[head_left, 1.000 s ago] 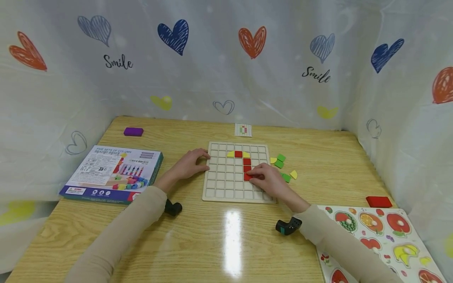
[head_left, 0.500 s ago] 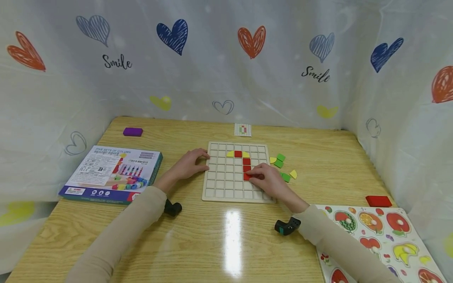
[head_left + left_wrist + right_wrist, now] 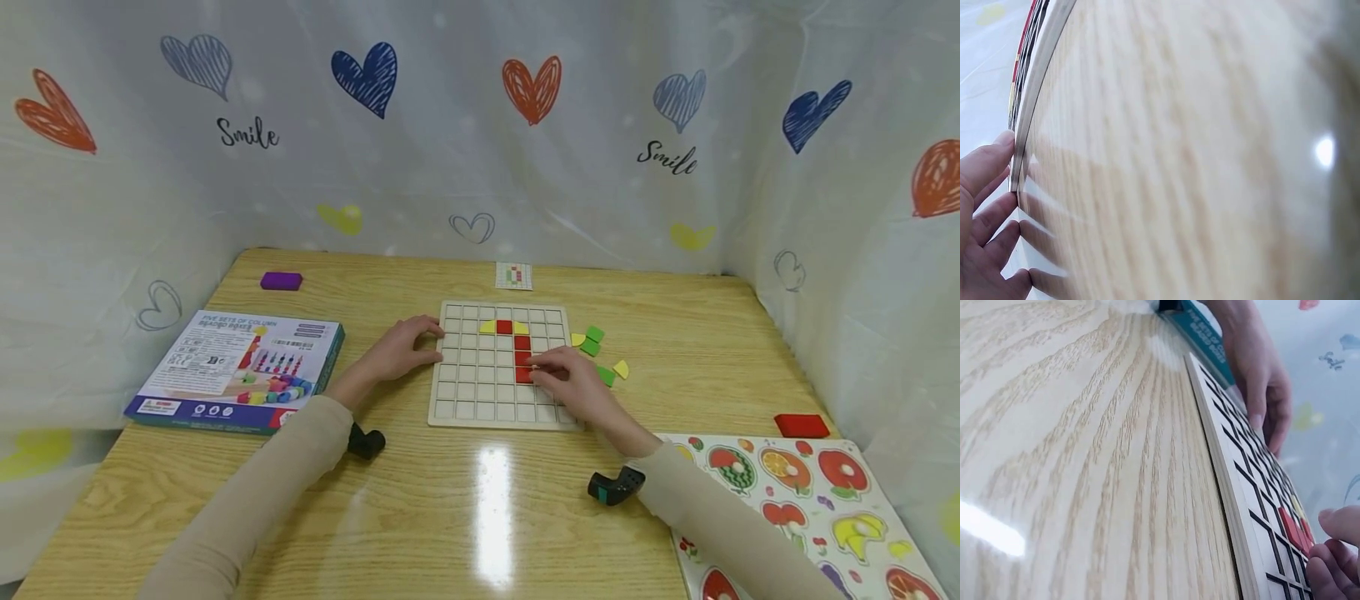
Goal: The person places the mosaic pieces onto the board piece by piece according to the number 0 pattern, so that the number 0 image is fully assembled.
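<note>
The right hand (image 3: 573,379) rests on the wooden grid board (image 3: 468,392), which lies flat near the middle of the worktop (image 3: 465,517), a little toward its far edge. Its curled fingertips (image 3: 542,364) are at the lowest of the red squares (image 3: 522,358), the near end of a red column whose long axis runs from the far edge of the worktop toward the near one, below a red square flanked by two yellow pieces in the board's top row. Whether the fingers pinch that square or only press it into its cell cannot be told; the right wrist view shows the fingertips bunched right beside the red pieces (image 3: 1294,528). The empty cells nearest the hand lie on its near side, along the column's line. The left hand (image 3: 397,350) lies at the board's left rim, fingers relaxed and apart, touching the frame and holding nothing. Loose green and yellow pieces (image 3: 596,342) sit just off the board's right edge, nearer the right hand than the left.
</note>
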The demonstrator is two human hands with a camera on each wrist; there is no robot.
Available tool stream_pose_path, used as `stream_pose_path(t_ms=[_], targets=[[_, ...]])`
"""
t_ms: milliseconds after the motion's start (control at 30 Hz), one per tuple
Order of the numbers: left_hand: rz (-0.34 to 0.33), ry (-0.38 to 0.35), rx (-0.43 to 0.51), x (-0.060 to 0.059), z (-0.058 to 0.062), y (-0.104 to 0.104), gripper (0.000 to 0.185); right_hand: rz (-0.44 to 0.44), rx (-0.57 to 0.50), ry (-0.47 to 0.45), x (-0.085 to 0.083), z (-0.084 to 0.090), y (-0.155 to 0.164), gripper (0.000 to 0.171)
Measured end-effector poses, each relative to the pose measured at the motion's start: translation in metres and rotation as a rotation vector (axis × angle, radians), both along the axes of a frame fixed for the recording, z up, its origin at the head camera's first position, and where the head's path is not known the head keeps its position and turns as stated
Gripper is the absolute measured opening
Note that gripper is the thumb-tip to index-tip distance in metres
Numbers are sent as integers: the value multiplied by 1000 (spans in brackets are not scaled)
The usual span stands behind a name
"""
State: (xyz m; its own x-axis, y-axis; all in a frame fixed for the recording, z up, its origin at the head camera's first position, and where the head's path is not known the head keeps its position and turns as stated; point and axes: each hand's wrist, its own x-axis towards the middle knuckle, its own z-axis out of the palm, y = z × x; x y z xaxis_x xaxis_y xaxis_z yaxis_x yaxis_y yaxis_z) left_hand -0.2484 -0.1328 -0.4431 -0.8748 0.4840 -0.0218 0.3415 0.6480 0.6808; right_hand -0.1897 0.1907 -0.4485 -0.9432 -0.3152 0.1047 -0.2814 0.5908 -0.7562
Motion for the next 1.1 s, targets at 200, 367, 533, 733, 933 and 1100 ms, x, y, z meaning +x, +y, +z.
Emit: stream_pose_path(t_ms=[200, 367, 533, 733, 933, 1100], targets=[[0, 3, 2, -1, -2, -1, 36, -94, -94, -97, 7, 7, 25, 34], [-2, 2, 3, -1, -3, -1, 37, -205, -98, -170, 12, 14, 60, 49], [1, -3, 9, 0, -2, 0, 37, -311, -142, -249, 17, 16, 96, 56], [2, -1, 5, 1, 0, 0, 37, -338, -20, -234, 17, 8, 121, 57], [0, 6, 2, 0, 0, -1, 37, -281, 79, -173, 11, 6, 125, 52], [1, 6, 1, 0, -2, -1, 36, -208, 109, -151, 4, 7, 122, 47]])
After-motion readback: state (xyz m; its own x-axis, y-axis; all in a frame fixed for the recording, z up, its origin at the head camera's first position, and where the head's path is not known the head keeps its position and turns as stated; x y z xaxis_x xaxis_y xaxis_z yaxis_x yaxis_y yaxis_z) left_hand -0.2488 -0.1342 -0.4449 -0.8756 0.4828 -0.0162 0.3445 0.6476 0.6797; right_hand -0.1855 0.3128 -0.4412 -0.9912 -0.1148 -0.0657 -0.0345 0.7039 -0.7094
